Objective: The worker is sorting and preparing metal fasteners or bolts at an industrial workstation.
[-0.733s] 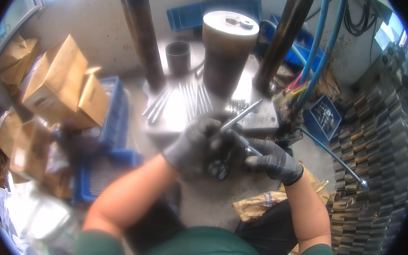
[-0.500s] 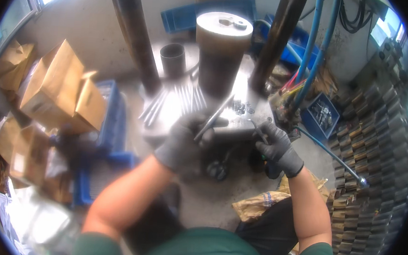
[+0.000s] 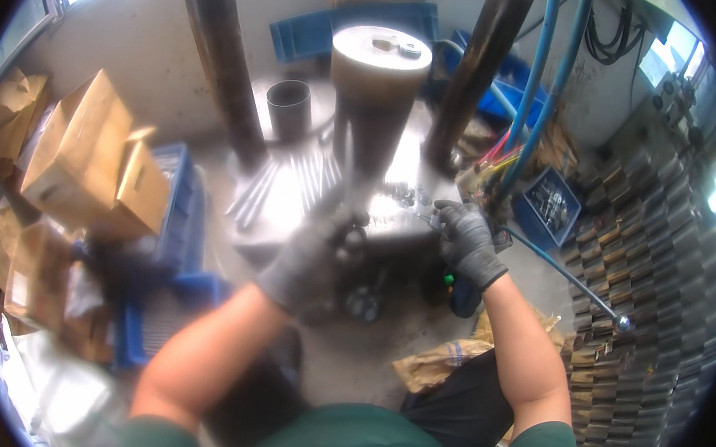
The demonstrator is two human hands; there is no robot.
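Note:
In a grey glove, my left hand (image 3: 309, 253) is over the near edge of the metal table (image 3: 291, 222). It is smeared by motion, and whether anything is in its fingers cannot be made out. My right hand (image 3: 467, 242), also gloved, is at the table's right front with fingers pinched together. A small grey piece (image 3: 430, 220) shows at its fingertips, too blurred to name. Just beyond lie several small dark metal parts (image 3: 410, 196). Slim metal rods (image 3: 281, 182) are fanned out left of the thick upright cylinder (image 3: 376, 99).
Two dark posts (image 3: 219, 61) flank the table, with a short open tube (image 3: 288, 109) behind the rods. Cardboard boxes (image 3: 78, 151) and blue crates (image 3: 182, 210) stand left. At right are blue hoses (image 3: 545, 95), a ball-ended lever (image 3: 622, 322), a blue bin (image 3: 551, 207) and stacked metal pieces (image 3: 635, 329).
The metal rod seen slanting from my left hand no longer shows clearly. My right hand has moved up toward the small parts, its fingers now at the table. The view has shifted slightly.

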